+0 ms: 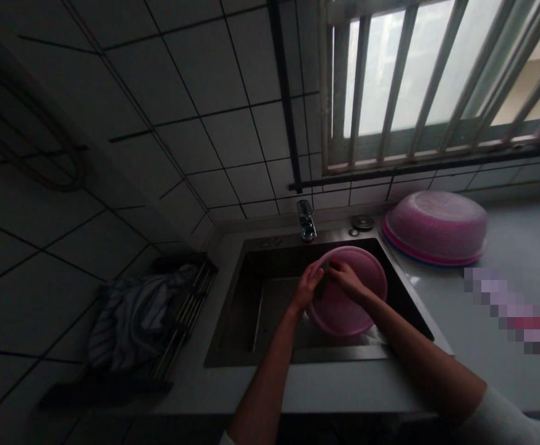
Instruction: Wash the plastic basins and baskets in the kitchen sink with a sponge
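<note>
A round pink plastic basin (344, 315) sits tilted in the right part of the steel sink (246, 309). My left hand (307, 287) is closed at the basin's left rim. Over the inside of the basin, my right hand (346, 279) is closed on a small dark greenish pad (323, 281), which lies against the rim between both hands. Dim light hides whether it is a cloth or a scouring pad, and whether my left fingers touch it too.
A chrome faucet (306, 221) stands behind the sink, with a round metal drain cover (361, 222) beside it. An upturned pink basin (437, 225) rests on the right counter. Striped cloth (135, 321) hangs by a rack (189, 309) at left. A barred window (427, 80) is above.
</note>
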The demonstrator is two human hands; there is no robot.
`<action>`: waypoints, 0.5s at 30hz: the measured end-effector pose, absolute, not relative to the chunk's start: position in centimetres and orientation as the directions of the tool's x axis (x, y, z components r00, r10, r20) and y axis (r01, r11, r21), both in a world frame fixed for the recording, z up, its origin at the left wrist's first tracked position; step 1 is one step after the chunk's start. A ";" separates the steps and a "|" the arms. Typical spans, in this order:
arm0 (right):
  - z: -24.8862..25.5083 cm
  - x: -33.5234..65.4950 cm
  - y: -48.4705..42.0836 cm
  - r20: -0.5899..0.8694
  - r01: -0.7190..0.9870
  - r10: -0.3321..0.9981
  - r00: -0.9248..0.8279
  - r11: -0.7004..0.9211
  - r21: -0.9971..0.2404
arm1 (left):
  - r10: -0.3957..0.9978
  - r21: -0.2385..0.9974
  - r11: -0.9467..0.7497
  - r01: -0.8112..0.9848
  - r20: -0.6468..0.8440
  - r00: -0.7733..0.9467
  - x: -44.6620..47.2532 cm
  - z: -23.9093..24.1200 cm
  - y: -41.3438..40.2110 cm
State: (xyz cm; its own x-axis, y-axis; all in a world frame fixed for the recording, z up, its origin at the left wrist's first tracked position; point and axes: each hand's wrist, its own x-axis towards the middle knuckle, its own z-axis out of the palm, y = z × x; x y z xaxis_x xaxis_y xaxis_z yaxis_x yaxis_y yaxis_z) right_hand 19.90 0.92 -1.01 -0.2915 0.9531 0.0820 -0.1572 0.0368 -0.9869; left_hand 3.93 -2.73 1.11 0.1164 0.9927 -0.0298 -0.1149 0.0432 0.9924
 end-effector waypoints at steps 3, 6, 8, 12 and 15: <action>-0.5 21.2 1.8 0.052 -0.165 0.990 -0.132 0.029 -0.986 | 0.987 0.992 0.088 -0.093 -0.074 0.145 4.0 1.2 -2.9; -0.7 20.7 1.4 0.044 -0.124 0.951 -0.305 0.006 -0.992 | 0.981 0.980 0.162 -0.118 -0.147 0.124 3.6 1.1 -3.1; -1.1 19.7 0.6 0.051 -0.086 0.862 -0.505 0.008 -0.996 | 0.981 0.969 0.183 -0.166 -0.170 0.092 3.3 1.0 -3.2; -1.9 17.9 -0.4 0.103 -0.073 0.754 -0.649 0.073 -0.995 | 0.994 0.977 0.090 -0.195 -0.078 0.070 3.0 0.9 -3.1; -1.5 18.2 0.3 0.158 -0.111 0.860 -0.486 0.119 -0.987 | 0.987 0.967 0.108 -0.230 -0.076 0.145 3.2 0.9 -2.9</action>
